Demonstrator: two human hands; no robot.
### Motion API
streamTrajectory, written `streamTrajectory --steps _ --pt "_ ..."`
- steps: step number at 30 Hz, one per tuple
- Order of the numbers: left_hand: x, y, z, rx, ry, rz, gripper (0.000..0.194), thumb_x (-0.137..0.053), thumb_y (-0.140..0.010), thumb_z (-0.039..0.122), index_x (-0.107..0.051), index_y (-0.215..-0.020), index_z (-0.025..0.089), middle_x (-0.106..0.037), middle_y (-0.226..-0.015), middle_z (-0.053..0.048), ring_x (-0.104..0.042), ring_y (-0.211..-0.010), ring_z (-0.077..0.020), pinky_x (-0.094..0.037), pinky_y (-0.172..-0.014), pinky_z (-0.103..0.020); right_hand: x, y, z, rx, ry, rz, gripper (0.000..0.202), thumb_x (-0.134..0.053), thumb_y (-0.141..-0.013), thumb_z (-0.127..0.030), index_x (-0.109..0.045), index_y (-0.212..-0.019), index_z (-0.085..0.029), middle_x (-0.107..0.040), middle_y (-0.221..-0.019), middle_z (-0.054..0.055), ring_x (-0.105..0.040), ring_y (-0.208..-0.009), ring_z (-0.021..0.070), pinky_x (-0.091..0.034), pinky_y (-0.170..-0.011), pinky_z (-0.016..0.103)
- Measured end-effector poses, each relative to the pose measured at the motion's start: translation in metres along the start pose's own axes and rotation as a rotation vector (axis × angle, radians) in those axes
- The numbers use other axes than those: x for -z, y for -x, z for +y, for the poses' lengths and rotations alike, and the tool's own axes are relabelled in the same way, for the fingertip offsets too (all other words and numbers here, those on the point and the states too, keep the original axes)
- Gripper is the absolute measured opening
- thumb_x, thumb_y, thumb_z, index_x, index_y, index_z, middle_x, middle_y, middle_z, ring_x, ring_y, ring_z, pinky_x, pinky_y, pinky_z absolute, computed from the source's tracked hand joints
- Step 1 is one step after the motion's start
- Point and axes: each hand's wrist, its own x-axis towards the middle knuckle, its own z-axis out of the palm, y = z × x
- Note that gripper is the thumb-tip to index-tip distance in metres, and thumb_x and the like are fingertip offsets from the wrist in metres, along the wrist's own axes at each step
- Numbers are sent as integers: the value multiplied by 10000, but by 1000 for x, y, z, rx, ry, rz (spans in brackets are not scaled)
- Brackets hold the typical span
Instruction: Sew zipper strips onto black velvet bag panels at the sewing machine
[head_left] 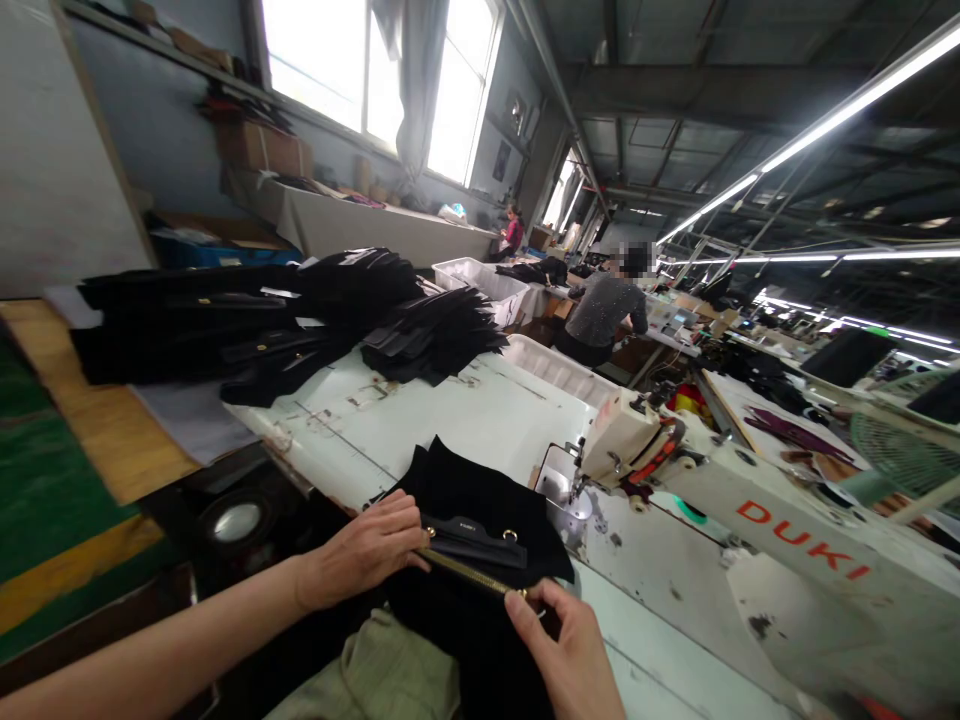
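A black fabric piece [480, 490] lies over the front edge of the pale sewing table and hangs toward me. Across it runs a gold-toothed zipper [466, 572], with a dark label strip and gold rings just above. My left hand [367, 555] grips the cloth at the zipper's left end, fingers curled over it. At the right end, my right hand [559, 640] pinches the zipper between thumb and fingers. The white sewing machine [750, 530] stands to the right, its needle area just beyond the cloth. Olive cloth [390, 665] shows below the black fabric.
Stacks of black pieces [330, 310] cover the table's far left. White plastic bins [555, 370] stand behind the table. A person in a dark speckled top [606, 312] works farther back, and another sits by the windows. A green fan [900, 455] is at right.
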Motion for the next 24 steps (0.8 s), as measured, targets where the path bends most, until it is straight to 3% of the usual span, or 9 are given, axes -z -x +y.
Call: streamTrajectory --steps 3,5,8,12,15,17,20,24 --pt "9 -10 12 45 4 -63 314 -416 -1065 313 -641 -902 168 -606 -809 -34 -537 -763 -175 -432 -765 -303 3 10 10 -35 -105 -18 452 -702 -766 -643 -665 -691 -199 -552 -619 -23 -465 -594 148 -344 -570 246" --pt "10 -19 28 92 -4 -81 265 -508 -1026 385 -632 -1121 171 -642 -998 -71 -570 -920 -211 -451 -856 -339 -1 14 15 -19 -150 -31 461 -741 -731 -652 -670 -703 -198 -543 -620 -30 -453 -595 142 -343 -572 241" --pt "1 -31 55 84 31 -74 512 -644 -931 473 -525 -1337 185 -637 -1136 -92 -580 -1034 -241 -460 -956 -380 -8 17 17 43 -135 -3 500 -693 -763 -718 -716 -761 -219 -560 -633 -27 -474 -609 149 -371 -589 242" --pt "-19 -41 75 53 140 -17 299 -540 -1016 295 -540 -1289 174 -668 -1065 -78 -611 -975 -207 -513 -912 -336 -9 21 13 159 -32 128 507 -627 -805 -768 -769 -863 -285 -642 -779 -10 -560 -627 146 -443 -626 232" --pt "-28 -43 75 57 173 -23 226 -503 -1030 229 -562 -1237 162 -687 -981 -67 -622 -873 -191 -543 -814 -307 -4 23 8 289 64 214 430 -644 -867 -668 -712 -731 -266 -650 -839 -12 -607 -622 122 -460 -607 203" --pt "-28 -44 75 54 167 -26 205 -510 -1024 199 -569 -1216 162 -690 -931 -54 -621 -814 -181 -543 -769 -293 -1 23 6 398 105 233 363 -636 -921 -580 -688 -748 -264 -652 -821 -24 -638 -664 117 -468 -632 180" --pt "-23 -46 79 88 140 -7 232 -489 -1035 223 -557 -1251 173 -684 -901 -43 -620 -789 -174 -541 -742 -280 0 24 4 507 88 241 269 -581 -981 -513 -697 -884 -291 -676 -870 -30 -667 -765 118 -483 -735 166" --pt "-16 -51 86 118 167 21 273 -515 -1024 348 -580 -1240 194 -688 -915 -42 -639 -802 -168 -546 -726 -251 -3 25 -1 503 90 264 277 -554 -996 -499 -701 -877 -298 -682 -870 -19 -672 -773 136 -502 -735 182"
